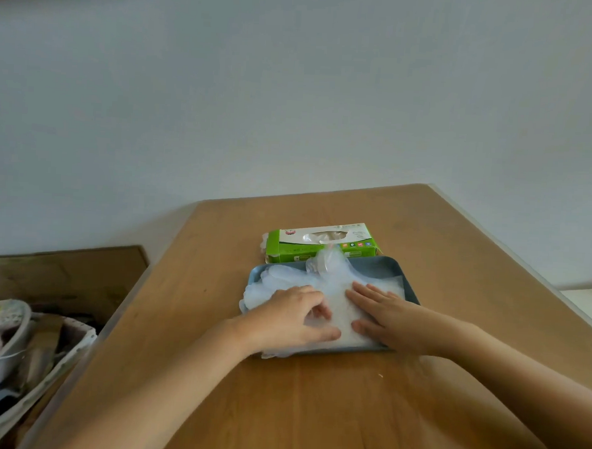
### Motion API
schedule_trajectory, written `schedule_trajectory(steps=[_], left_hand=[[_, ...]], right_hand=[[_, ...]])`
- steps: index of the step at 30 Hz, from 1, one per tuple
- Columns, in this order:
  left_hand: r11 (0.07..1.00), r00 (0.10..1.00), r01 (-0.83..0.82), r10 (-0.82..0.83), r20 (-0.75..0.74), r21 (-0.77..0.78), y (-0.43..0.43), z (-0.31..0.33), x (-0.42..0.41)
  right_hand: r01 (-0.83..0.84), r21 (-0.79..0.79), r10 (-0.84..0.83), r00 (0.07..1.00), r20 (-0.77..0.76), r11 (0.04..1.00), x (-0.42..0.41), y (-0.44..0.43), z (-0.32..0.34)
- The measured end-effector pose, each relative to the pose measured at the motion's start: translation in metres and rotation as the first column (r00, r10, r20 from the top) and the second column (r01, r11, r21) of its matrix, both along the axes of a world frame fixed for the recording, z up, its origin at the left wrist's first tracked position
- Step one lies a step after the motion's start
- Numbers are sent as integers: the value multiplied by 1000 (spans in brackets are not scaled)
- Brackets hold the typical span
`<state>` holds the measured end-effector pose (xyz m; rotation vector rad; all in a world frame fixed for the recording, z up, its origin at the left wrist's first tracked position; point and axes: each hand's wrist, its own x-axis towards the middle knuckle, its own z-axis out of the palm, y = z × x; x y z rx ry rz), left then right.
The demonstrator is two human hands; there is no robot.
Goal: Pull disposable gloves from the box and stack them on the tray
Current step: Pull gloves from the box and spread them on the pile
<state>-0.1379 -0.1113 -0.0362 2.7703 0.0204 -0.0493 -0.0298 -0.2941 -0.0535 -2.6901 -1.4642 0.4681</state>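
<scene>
A green glove box (321,242) lies on the wooden table behind a blue-grey tray (385,265). A pile of clear plastic gloves (339,288) fills the tray and spills over its left and near edges. One glove stands up crumpled at the tray's back, near the box opening. My left hand (293,318) rests on the left half of the pile with its fingers curled, pinching glove film. My right hand (391,318) lies flat on the right half, fingers straight and spread, pressing the gloves down.
The wooden table (312,414) extends toward me and ends at the white wall behind the box. To the far left, below the table, a basket (16,357) holds mixed household items beside a dark wooden surface (62,274).
</scene>
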Motion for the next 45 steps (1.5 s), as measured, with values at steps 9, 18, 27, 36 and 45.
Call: schedule_trajectory(steps=[9,18,27,36,45], left_hand=[[1000,988,15,-13,-157,11,23,17,-63],[973,983,-97,126,131,-208,31,47,-27],[996,996,60,-64,-68,-65,45,-12,12],[980,932,119,-56,-357,157,57,12,9],[995,997,-62,59,-51,-72,74,42,65]], right_hand=[[7,-28,-8,1000,-22,1000,-2,2,6],[11,-47,-13,1000,-26,999,-3,3,12],[-17,-68,15,1000,-25,998,2,2,23],[4,-34,-9,990,-141,999,58,31,78],[-110,325,75,990,117,939,136,132,42]])
